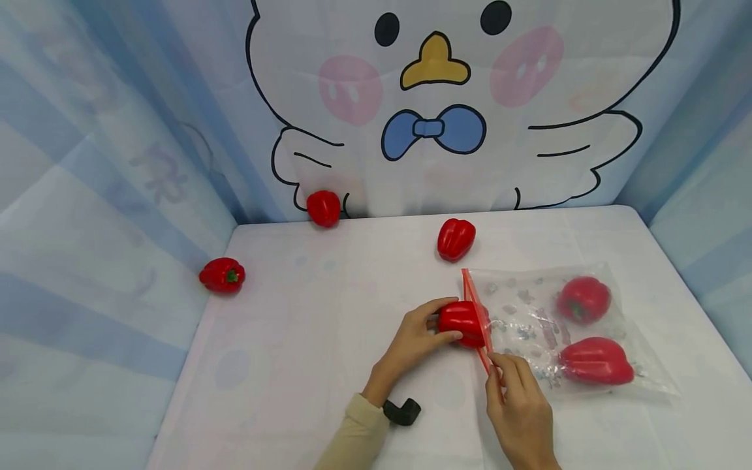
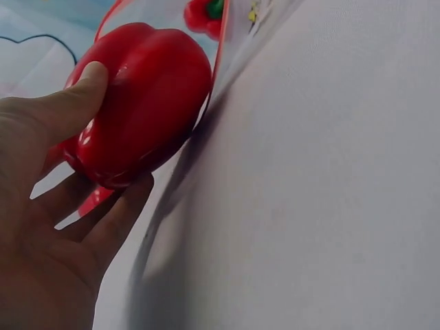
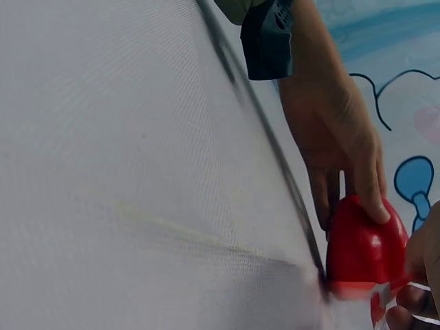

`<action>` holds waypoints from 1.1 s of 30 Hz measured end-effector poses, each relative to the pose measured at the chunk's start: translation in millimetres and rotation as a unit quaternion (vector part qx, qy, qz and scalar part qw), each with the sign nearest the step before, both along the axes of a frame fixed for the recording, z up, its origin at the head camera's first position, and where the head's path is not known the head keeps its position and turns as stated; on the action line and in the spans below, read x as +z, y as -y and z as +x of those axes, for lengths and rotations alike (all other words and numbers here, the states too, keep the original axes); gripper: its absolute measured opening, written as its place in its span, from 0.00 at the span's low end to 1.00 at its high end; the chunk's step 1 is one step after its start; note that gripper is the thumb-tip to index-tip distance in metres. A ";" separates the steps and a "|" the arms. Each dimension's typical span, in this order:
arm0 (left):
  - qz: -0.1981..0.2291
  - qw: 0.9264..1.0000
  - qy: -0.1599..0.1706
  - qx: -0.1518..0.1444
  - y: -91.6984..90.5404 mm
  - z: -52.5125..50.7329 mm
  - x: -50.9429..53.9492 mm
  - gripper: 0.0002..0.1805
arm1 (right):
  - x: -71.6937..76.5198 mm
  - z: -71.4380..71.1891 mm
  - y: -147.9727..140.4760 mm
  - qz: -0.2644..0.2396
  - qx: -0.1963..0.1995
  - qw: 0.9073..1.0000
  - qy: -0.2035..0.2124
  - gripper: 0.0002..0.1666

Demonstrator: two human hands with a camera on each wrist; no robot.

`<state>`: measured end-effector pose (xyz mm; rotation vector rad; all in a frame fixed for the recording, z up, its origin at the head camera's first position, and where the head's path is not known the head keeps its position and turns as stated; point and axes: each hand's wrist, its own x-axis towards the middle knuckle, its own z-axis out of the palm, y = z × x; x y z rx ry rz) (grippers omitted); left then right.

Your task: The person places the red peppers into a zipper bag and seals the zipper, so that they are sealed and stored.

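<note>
With thumb and fingers spread round it, my left hand (image 1: pixel 416 336) grips a red bell pepper (image 1: pixel 459 323) at the mouth of a clear zip bag (image 1: pixel 517 287). The pepper's far end lies inside the bag's red-edged opening. In the left wrist view the left hand (image 2: pixel 62 227) holds the pepper (image 2: pixel 148 96) by its near end. My right hand (image 1: pixel 519 408) pinches the near corner of the red bag edge. Inside the bag lie two more red bell peppers, one farther back (image 1: pixel 583 300) and one nearer (image 1: pixel 596 361).
A loose red bell pepper (image 1: pixel 455 239) lies behind the bag. Another pepper (image 1: pixel 324 209) sits at the table's back edge, and one more (image 1: pixel 222 275) at its left edge. Printed curtains stand behind and beside the white table (image 1: pixel 282 365).
</note>
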<state>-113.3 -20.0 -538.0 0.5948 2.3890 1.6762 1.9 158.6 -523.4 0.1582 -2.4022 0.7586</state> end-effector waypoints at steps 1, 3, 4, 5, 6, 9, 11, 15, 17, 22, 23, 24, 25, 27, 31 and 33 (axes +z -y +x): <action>-0.003 1.000 -0.005 0.002 -2.6 0.4 0.4 0.34 | 0.0 -0.1 -0.2 0.002 0.001 1.000 -0.003 0.22; -0.011 1.000 -0.012 0.005 -8.3 1.1 1.2 0.34 | 0.2 -0.3 -0.6 0.002 0.003 1.000 -0.006 0.22; -0.016 1.000 -0.013 0.006 -11.2 1.6 1.9 0.34 | 0.2 -0.3 -0.8 0.002 0.003 1.000 -0.005 0.22; -0.020 1.000 -0.017 0.006 -14.0 2.1 2.2 0.34 | 0.4 -0.3 -1.2 0.003 0.003 1.000 -0.005 0.22; -0.025 0.999 -0.020 0.005 -16.8 2.4 2.1 0.35 | 0.6 -0.3 -1.4 0.005 0.002 1.000 -0.003 0.22; -0.032 0.999 -0.022 -0.001 -24.1 3.5 1.9 0.35 | 0.5 0.0 -1.9 0.000 0.002 1.000 0.002 0.22; -0.029 0.999 -0.016 -0.001 -28.1 4.0 1.5 0.36 | 0.3 0.2 -2.1 0.003 0.001 1.000 0.005 0.21; -0.014 1.000 0.013 -0.005 -35.5 5.2 0.0 0.36 | -0.7 0.5 -1.8 0.000 0.003 1.000 0.002 0.21; -0.009 1.000 0.027 -0.012 -39.2 6.1 -1.2 0.35 | -1.3 0.8 -1.7 0.000 0.003 1.000 0.000 0.21; 0.000 0.999 0.041 -0.026 -48.3 7.1 -4.3 0.31 | -1.5 1.5 -2.0 0.007 0.003 1.000 0.001 0.22; 0.001 0.999 0.039 -0.029 -49.9 7.0 -4.8 0.30 | -1.5 1.7 -2.0 0.006 0.003 1.000 0.001 0.22; 0.004 0.999 0.039 -0.033 -51.5 7.0 -5.0 0.30 | -1.6 1.9 -1.8 0.008 0.002 1.000 0.002 0.22; 0.007 0.999 0.038 -0.037 -53.2 6.9 -5.4 0.30 | -1.8 2.2 -1.8 0.008 0.002 1.000 0.002 0.22; 0.015 0.998 0.041 -0.043 -56.5 6.6 -6.2 0.30 | -2.3 2.8 -1.6 0.005 0.002 1.000 0.000 0.21; 0.045 0.995 0.068 -0.057 -63.1 5.0 -6.9 0.32 | -2.6 4.0 -1.4 0.005 0.002 1.000 0.003 0.19; 0.054 0.994 0.075 -0.064 -66.4 2.7 -6.8 0.32 | -2.6 3.9 -1.4 0.003 0.003 1.000 0.000 0.18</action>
